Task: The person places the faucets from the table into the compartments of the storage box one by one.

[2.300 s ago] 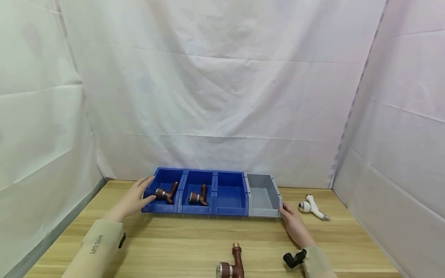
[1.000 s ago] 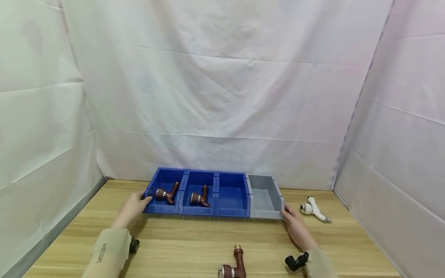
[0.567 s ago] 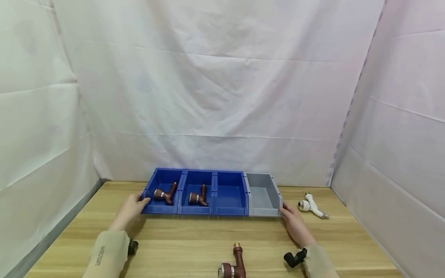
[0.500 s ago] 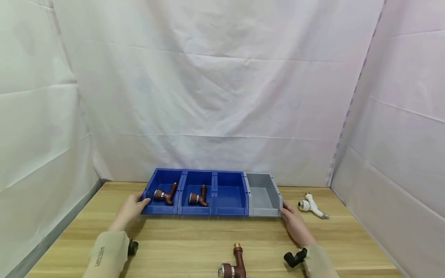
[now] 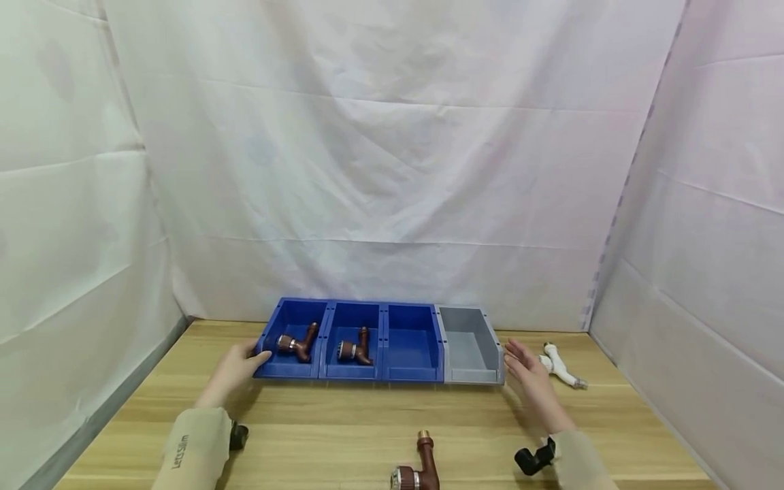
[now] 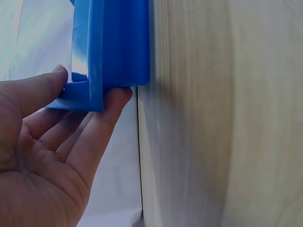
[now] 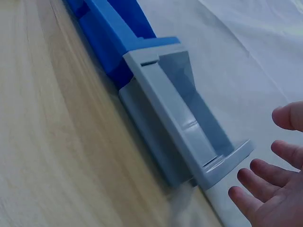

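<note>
A row of joined storage bins stands at the back of the table: three blue bins (image 5: pixel 412 373) and a grey bin (image 5: pixel 474 375) at the right end. My left hand (image 5: pixel 234 368) pinches the outer wall of the leftmost blue bin, thumb inside the rim and fingers outside, as the left wrist view shows. Brown faucets lie in the two left bins, one faucet (image 5: pixel 300 346) in the first and another faucet (image 5: pixel 358 348) in the second. My right hand (image 5: pixel 534 382) is just off the grey bin's right side, fingers spread and holding nothing; the right wrist view shows a gap.
A white faucet (image 5: pixel 560 367) lies on the wooden table (image 5: pixel 318 435) right of my right hand, partly hidden by it. Another brown faucet (image 5: pixel 425 466) lies near the front edge, cut off by the frame. White cloth (image 5: pixel 392 170) hangs behind and on both sides.
My right hand has let go of the grey bin and moved slightly right, now overlapping the white faucet. My left hand first closed on the left bin's wall and has kept its hold.
</note>
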Demonstrator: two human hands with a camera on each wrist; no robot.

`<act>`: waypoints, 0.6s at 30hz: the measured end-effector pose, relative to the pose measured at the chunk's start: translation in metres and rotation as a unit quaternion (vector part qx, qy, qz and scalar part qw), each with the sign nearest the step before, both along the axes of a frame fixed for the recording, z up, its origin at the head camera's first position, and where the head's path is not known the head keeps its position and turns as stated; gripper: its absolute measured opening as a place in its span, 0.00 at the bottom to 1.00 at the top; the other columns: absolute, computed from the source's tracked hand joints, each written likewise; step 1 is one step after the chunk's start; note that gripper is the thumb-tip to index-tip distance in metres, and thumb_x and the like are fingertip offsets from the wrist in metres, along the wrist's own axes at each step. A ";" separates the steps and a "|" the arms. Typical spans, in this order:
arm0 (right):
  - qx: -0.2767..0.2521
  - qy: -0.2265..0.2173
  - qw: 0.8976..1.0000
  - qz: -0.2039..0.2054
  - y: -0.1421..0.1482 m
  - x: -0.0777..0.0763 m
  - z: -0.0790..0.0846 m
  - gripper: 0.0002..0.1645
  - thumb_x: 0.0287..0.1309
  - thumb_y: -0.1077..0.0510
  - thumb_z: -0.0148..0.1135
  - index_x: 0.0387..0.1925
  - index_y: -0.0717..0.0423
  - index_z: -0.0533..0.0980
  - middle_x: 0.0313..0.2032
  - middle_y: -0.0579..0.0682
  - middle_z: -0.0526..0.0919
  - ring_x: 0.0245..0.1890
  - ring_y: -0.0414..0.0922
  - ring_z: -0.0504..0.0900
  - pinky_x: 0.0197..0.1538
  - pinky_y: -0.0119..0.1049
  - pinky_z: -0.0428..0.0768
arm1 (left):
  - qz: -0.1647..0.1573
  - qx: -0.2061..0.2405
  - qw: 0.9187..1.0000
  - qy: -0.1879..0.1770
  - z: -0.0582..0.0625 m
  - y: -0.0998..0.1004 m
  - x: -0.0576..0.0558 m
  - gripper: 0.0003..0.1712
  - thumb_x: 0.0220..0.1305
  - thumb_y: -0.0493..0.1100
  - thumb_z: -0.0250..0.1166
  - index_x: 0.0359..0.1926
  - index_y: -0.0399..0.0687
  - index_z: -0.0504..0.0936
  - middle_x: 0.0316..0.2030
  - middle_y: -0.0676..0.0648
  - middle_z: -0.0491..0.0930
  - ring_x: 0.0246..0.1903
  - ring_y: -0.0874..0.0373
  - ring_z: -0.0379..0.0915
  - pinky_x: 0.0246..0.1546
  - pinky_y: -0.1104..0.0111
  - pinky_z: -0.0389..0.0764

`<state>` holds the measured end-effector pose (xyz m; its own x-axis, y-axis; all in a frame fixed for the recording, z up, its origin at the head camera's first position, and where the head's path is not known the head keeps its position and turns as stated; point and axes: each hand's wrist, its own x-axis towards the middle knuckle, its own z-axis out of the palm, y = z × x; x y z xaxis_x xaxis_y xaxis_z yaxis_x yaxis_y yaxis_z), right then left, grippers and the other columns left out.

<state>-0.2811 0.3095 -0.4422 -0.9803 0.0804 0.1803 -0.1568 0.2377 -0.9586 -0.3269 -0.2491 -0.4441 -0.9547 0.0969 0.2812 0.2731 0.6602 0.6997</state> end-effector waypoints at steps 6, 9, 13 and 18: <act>0.083 0.041 0.996 0.013 -0.007 0.010 0.018 0.35 0.70 0.58 0.54 0.72 0.65 0.54 0.69 0.67 0.59 0.67 0.62 0.60 0.51 0.14 0.65 | -0.002 0.002 1.000 -0.013 0.001 -0.002 0.001 0.27 0.69 0.43 0.61 0.58 0.22 0.72 0.51 0.26 0.76 0.54 0.33 0.72 0.54 0.44 0.70; 0.099 0.050 0.994 0.024 -0.012 0.017 0.025 0.36 0.69 0.58 0.56 0.72 0.65 0.55 0.69 0.66 0.59 0.67 0.63 0.60 0.51 0.15 0.65 | -0.002 -0.002 1.000 -0.016 0.000 -0.002 0.002 0.28 0.69 0.44 0.61 0.59 0.22 0.71 0.51 0.26 0.76 0.54 0.32 0.71 0.54 0.43 0.70; 0.113 0.052 0.991 0.048 -0.019 0.025 0.031 0.36 0.69 0.57 0.56 0.72 0.64 0.55 0.70 0.65 0.58 0.68 0.63 0.59 0.55 0.21 0.67 | -0.001 -0.004 1.000 -0.018 -0.002 -0.004 0.002 0.29 0.69 0.44 0.61 0.59 0.22 0.71 0.52 0.27 0.76 0.55 0.32 0.70 0.55 0.43 0.69; 0.137 0.043 0.987 0.077 -0.030 0.033 0.033 0.35 0.68 0.56 0.58 0.71 0.61 0.59 0.69 0.64 0.59 0.67 0.63 0.60 0.63 0.53 0.67 | -0.004 0.007 1.000 -0.017 -0.003 -0.004 -0.001 0.28 0.68 0.43 0.61 0.60 0.24 0.71 0.52 0.27 0.76 0.55 0.32 0.70 0.56 0.43 0.67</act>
